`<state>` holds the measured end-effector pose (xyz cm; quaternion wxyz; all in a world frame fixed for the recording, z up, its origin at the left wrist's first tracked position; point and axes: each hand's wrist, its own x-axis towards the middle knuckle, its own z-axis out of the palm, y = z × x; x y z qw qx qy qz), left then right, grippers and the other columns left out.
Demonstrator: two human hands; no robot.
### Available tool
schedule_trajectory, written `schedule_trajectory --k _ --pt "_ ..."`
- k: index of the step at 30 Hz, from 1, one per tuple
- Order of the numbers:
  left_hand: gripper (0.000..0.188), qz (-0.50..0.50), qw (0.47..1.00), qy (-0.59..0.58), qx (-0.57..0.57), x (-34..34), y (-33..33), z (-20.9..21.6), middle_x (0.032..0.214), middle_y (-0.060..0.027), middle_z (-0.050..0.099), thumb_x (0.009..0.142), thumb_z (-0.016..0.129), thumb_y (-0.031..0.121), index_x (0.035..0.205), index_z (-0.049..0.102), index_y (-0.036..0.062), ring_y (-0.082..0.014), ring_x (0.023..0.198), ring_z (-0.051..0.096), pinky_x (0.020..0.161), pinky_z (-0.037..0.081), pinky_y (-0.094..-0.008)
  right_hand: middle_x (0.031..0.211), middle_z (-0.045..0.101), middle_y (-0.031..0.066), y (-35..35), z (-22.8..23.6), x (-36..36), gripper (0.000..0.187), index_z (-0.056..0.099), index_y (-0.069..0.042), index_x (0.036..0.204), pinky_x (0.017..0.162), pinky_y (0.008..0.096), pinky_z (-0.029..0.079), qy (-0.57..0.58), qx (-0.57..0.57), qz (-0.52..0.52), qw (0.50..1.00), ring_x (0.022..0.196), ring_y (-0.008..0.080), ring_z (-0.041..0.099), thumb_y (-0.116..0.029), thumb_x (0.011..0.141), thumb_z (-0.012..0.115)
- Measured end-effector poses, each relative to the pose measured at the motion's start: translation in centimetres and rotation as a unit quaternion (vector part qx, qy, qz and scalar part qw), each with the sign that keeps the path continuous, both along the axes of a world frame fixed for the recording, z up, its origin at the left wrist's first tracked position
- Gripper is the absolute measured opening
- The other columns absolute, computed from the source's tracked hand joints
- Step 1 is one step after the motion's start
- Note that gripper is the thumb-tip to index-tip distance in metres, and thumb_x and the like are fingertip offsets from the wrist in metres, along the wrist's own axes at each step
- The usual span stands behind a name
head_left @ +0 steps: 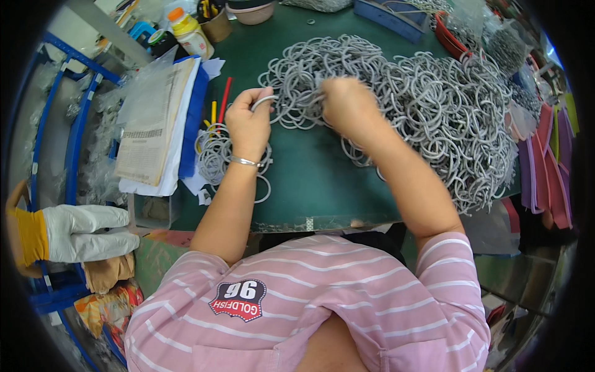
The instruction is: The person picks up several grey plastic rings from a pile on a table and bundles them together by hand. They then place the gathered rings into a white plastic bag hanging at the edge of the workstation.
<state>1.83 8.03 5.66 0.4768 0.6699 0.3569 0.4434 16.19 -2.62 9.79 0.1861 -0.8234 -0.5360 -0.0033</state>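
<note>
My left hand (pixel 249 118) is closed around a grey ring (pixel 265 101), pinched between thumb and fingers above the green table. To its right, my right hand (pixel 350 106) is at the near left edge of a big pile of grey rings (pixel 427 118). Its fingers are smeared by motion and partly hidden, so I cannot tell whether they grip a ring. Beside my left wrist, and partly behind it, lies a smaller heap of grey rings (pixel 214 156).
A red pen (pixel 224 98) and a yellow one (pixel 214 113) lie near a stack of papers (pixel 152 124). A capped bottle (pixel 189 34), a blue bin (pixel 390 20) and a red basket (pixel 447 36) stand at the back. Another person (pixel 68 234) is at the far left.
</note>
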Motion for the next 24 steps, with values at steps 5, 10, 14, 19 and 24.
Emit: schedule_trajectory --k 5,10,14,19,24 --pt "0.014 -0.056 0.997 -0.025 -0.038 -0.5 -0.5 -0.1 0.073 -0.0014 0.064 0.086 0.066 0.013 0.085 0.066 -0.0008 -0.0057 0.063 0.057 0.058 0.044 -0.0188 0.080 0.062 0.0188 -4.8 -0.8 -0.2 0.012 0.058 -0.001 0.085 0.068 0.0458 0.049 0.078 0.159 0.060 0.982 0.078 0.0406 0.060 0.003 0.075 0.053" --pt "0.012 -0.112 0.993 -0.016 -0.034 0.3 -1.7 -0.8 0.077 0.0009 0.063 0.088 0.063 0.014 0.091 0.066 0.0026 -0.0035 0.065 0.055 0.055 0.041 -0.0162 0.077 0.060 0.0132 -3.2 -2.1 2.0 0.014 0.056 0.002 0.094 0.063 0.0324 0.048 0.047 0.324 0.046 0.944 0.072 0.0260 0.062 0.007 0.081 0.056" --pt "0.022 -0.148 0.986 0.006 -0.077 1.0 -3.1 -0.2 0.092 -0.0026 0.065 0.084 0.067 0.010 0.104 0.061 0.0026 -0.0075 0.079 0.061 0.062 0.046 -0.0179 0.081 0.064 0.0081 -2.6 0.4 1.1 0.009 0.057 0.001 0.097 0.067 0.0280 0.051 0.462 0.303 0.001 0.833 0.072 0.0141 0.062 -0.004 0.092 0.052" --pt "0.066 -0.259 0.960 -0.034 0.101 0.8 -5.7 1.7 0.116 -0.0105 0.059 0.069 0.078 0.005 0.126 0.047 0.0020 -0.0210 0.106 0.057 0.086 0.048 -0.0298 0.077 0.061 0.0264 -6.7 3.3 0.9 0.013 0.061 0.003 0.079 0.071 0.0477 0.049 0.118 0.063 0.008 0.991 0.078 0.0434 0.060 -0.009 0.079 0.056" --pt "0.044 -0.438 0.894 0.093 0.004 2.0 -7.7 1.9 0.102 -0.0101 0.065 0.072 0.071 0.002 0.114 0.058 0.0013 -0.0199 0.092 0.063 0.081 0.049 -0.0296 0.086 0.066 0.0098 -9.3 3.3 -0.1 0.023 0.062 0.003 0.096 0.065 0.0326 0.051 0.318 -0.001 0.112 0.941 0.078 0.0206 0.065 0.002 0.073 0.065"
